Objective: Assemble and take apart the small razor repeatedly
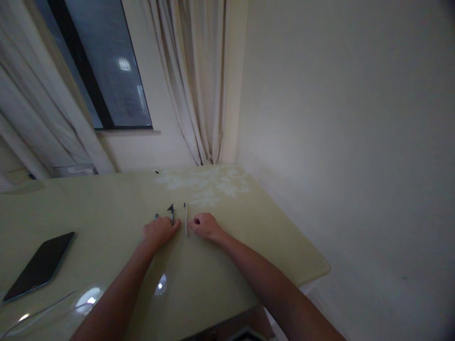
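Observation:
My left hand rests low over the table, back up, with the fingers bent down and the thumb out to the right. Between thumb and forefinger shows the handle of a small dark razor with a slanted head; its lower end is hidden by the hand. A small dark piece, too small to name, pokes out past the fingers. Just right of the thumb lies a white toothbrush, its dark head away from me. My right hand is curled closed beside it, fingertips close to the handle; I cannot tell whether they touch.
The glossy pale table has a white floral pattern and a rounded right corner. A dark tablet lies at left, a thin cable below it. A small dark bit is near the far edge. Curtains and wall border the table.

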A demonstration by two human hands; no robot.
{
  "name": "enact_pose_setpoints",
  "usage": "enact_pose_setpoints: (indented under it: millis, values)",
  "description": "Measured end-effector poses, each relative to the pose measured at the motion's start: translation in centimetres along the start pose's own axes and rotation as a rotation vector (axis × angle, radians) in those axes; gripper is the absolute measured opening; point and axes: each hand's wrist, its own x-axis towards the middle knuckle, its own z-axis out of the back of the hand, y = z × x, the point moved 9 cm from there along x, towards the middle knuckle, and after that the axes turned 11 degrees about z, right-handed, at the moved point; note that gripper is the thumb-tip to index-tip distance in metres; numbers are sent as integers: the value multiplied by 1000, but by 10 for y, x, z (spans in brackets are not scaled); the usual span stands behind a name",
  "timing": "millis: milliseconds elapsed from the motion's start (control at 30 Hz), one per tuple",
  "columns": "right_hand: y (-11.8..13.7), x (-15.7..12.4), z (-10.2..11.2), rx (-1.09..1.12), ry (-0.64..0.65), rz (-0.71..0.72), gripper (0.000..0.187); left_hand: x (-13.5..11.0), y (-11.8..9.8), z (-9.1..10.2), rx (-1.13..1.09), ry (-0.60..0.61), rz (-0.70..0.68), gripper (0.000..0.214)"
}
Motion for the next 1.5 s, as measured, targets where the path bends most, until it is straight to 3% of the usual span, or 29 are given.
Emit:
enact_pose_setpoints:
  millis: [100,267,367,467,600,700,767,867,967,1167,1300,1500]
  values:
    - [-13,-12,9,231,-60,62,43,0,3,-1,-15,-24,24,66]
    - [-27,-24,26,498,-267,44,49,-12,9,4,-116,-92,23,61]
    - [-22,-24,29,637,-317,56,53,-35,-16,20,-222,-246,-140,56]
    - [-11,-21,26,848,-271,86,58,-66,-56,25,-313,-340,-376,49]
    - [-9,-23,30,1047,-281,62,53,-82,-82,18,-507,-229,-551,46]
    - [-10,-25,35,1129,-272,41,50,-67,-66,21,-766,-112,-510,51]
    - [-4,-26,34,1154,-179,51,48,-55,-47,28,-985,-56,-449,48]
    - [5,-28,32,1153,-53,76,45,-47,-32,33,-1197,50,-405,60]
    - [10,-31,29,1185,14,61,43,-49,-36,30,-1257,176,-405,62]
    - [18,-36,23,1177,131,68,45,-55,-49,19,-1285,299,-422,70]
    - [19,-39,16,1170,210,47,46,-53,-48,14,-1259,319,-435,67]
    - [24,-41,22,1126,209,107,44,-52,-49,7,-1251,343,-440,69]
